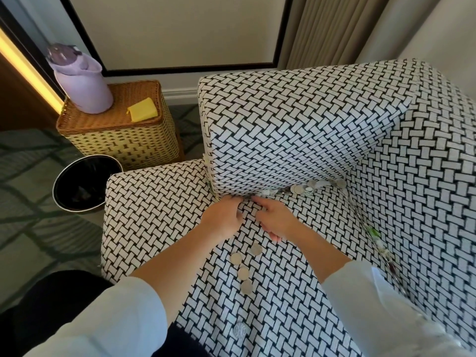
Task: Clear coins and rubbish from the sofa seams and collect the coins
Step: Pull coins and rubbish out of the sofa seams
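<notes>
Left hand (222,217) and right hand (278,220) probe the sofa seam (257,195) (grip: cannot tell); four coins (243,273) lie near it.

Black-and-white basketweave-patterned fabric sofa (309,124); silver round coins (243,273) on it; beside it, tan-and-yellow wicker basket (128,145), lilac bottle (82,88); seam scraps (372,231) possibly green.

Pale, near-white shirt cloth covers both my arms: left sleeve (110,318) at lower left, right sleeve (373,305) at lower right, creased and faintly sheer. Both cuffs end well short of my left hand (222,217) and right hand (277,222). Dark clothing (51,292) at the lower left edge, perhaps trousers.
</notes>
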